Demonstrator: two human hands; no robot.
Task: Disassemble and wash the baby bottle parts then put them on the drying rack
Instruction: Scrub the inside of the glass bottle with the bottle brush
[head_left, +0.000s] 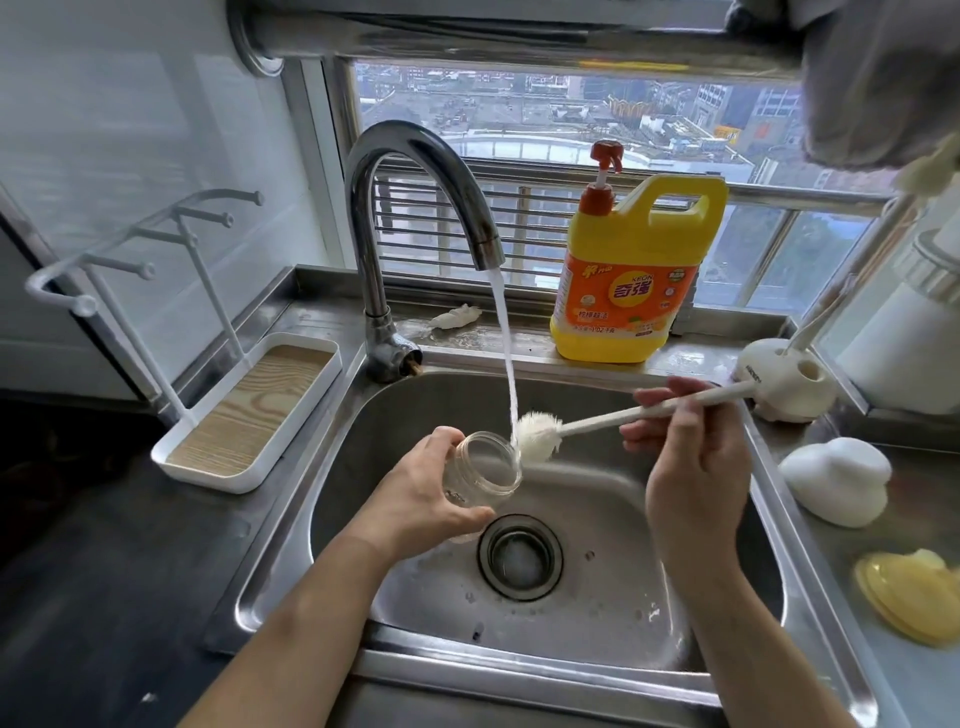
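Tap (415, 171) running; the stream falls past the fingertips of my left hand (421, 499) onto the brush (592, 423) head. Soap jug (634, 280) on the ledge behind, rack (208, 475) beyond the left knuckles, white cap (831, 483) and yellow part (909, 597) outside my right hand (691, 457). Left fingers wrap the bottle (485, 467) over the sink (597, 519). Right fingers pinch the brush handle; the bristles are just beside the bottle rim.

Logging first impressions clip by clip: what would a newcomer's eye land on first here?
Over the sink, water from the faucet pours onto a white bottle brush held by the right hand at the mouth of the clear bottle gripped in the left hand. Behind, a bright yellow detergent jug stands on the ledge by the window.
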